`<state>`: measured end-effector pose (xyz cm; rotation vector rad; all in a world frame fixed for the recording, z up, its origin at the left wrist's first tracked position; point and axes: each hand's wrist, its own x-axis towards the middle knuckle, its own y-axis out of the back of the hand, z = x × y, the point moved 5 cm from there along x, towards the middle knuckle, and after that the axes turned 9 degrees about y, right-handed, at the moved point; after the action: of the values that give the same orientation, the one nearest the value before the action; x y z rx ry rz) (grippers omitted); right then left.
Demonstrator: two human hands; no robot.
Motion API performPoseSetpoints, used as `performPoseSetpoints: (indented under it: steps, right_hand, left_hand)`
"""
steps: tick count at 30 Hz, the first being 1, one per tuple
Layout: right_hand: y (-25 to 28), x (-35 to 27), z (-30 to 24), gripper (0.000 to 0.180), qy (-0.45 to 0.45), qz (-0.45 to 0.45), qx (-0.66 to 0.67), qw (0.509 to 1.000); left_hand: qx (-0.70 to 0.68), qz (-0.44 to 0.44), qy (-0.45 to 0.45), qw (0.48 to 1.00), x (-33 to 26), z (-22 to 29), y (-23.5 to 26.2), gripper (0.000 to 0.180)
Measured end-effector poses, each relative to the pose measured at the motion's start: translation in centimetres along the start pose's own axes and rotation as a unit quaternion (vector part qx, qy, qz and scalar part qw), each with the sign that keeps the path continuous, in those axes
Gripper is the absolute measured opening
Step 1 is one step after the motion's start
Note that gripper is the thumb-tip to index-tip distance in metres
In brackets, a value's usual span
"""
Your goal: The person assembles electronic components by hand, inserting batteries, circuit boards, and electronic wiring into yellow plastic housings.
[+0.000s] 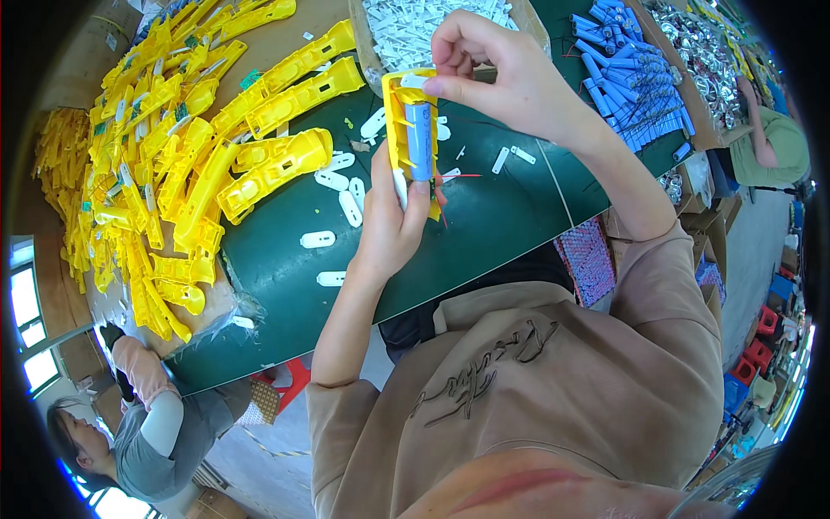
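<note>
My left hand grips a yellow plastic housing from below, holding it upright above the green table. Inside the housing sits a blue cylindrical battery. Thin red wires stick out beside its lower end, near my left thumb. A white strip shows between my left fingers. My right hand is at the housing's top end, thumb and fingers closed at a small white plastic piece there. Part of that piece is hidden by the thumb.
Yellow housings are heaped on the left. White oval plates lie scattered on the green table. A box of small white parts stands ahead; blue batteries with wires and metallic parts lie right. Other people sit at lower left and far right.
</note>
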<state>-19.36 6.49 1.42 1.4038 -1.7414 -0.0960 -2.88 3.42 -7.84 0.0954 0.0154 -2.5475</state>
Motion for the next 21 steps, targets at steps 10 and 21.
performPoseSetpoints:
  steps: [10,21]
  right_hand:
    - [0.7,1.4,0.3,0.015,0.119,-0.078,-0.153,0.978]
    - [-0.8,-0.4,2.5,0.011,-0.068,-0.090,-0.020,0.993]
  left_hand:
    - [-0.104,-0.061,0.072,0.990,0.2,0.1,0.1,0.043]
    - [-0.035,-0.024,0.063,0.997,0.5,-0.7,-0.2,0.037]
